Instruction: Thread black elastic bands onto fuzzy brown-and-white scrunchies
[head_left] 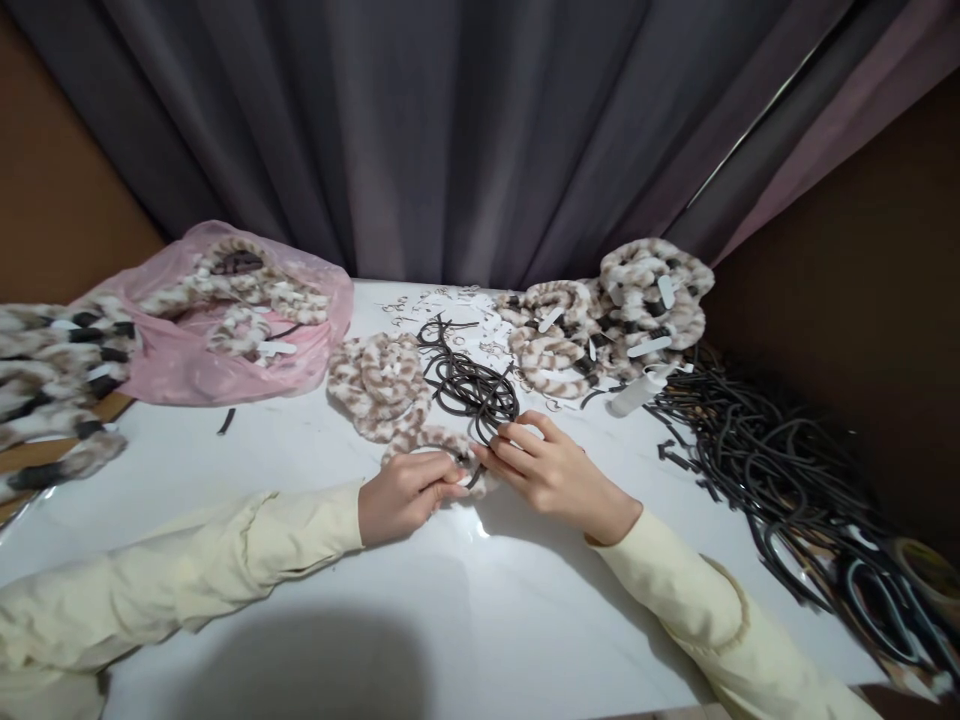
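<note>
My left hand [409,497] is closed in a pinch on a thin black cord [475,479], over a small fluffy spotted fabric ring [435,437]. Just to the right, my right hand [559,478] bends its fingers in at the same cord and ring; its fingertips are partly hidden. A tangle of black cords [472,388] lies right behind my right fingers. Beyond my left hand is a heap of cream and brown fluffy pieces [381,385].
A pink plastic bag [304,375] holds fluffy rings at the back left, beside more fluffy pieces [52,360]. Tagged fluffy rings [652,290] are piled at the back right, near a white bottle [637,392]. Many black cords [765,450] spread along the right side.
</note>
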